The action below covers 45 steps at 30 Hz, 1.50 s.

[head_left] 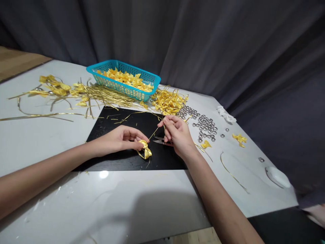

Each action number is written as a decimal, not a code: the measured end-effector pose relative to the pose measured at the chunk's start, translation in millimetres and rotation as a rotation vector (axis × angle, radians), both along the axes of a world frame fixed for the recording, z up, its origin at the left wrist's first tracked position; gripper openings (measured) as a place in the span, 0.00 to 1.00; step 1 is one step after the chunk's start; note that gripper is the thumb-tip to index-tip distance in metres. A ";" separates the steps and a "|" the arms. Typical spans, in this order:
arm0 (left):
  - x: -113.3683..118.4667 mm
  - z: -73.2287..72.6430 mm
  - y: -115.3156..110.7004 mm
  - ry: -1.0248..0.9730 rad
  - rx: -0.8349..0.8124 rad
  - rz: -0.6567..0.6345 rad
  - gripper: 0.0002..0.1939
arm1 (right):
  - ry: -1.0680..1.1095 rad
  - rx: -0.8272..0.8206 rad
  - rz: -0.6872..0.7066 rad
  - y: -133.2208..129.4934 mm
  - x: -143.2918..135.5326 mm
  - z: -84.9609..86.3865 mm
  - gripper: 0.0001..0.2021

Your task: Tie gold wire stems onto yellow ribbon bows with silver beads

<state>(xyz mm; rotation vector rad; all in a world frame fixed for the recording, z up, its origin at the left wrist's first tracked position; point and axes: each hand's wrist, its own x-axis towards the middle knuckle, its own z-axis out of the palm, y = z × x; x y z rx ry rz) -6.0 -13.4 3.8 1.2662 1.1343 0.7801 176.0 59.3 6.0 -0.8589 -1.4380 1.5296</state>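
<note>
Your left hand [127,138] pinches a yellow ribbon bow [147,152]; your right hand [177,134], to its right, pinches the gold cord [154,132] running straight between. Step, as judged: tensioning cord. Next move calls for steady left pinch, clear of scissors [163,143] beside your right hand.

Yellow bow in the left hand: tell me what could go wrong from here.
The scissors lie with blades apart close to the right hand, so a finger might get nicked.
The gold cord stretched between the hands could slip, or tug the yellow bow out of the left hand.
The loose silver pieces beyond the right hand might get knocked and scattered.
</note>
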 end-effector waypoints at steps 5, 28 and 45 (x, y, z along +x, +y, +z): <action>0.8 0.1 0.1 0.030 0.043 -0.024 0.09 | 0.020 0.014 0.013 -2.6 -0.7 3.5 0.12; 3.6 -4.9 -2.9 0.082 0.154 -0.122 0.09 | -0.130 -0.003 0.133 -6.7 -1.9 7.7 0.14; -6.8 -9.5 -1.0 -0.093 0.128 -0.012 0.15 | -0.974 0.653 0.137 -9.3 47.0 12.1 0.14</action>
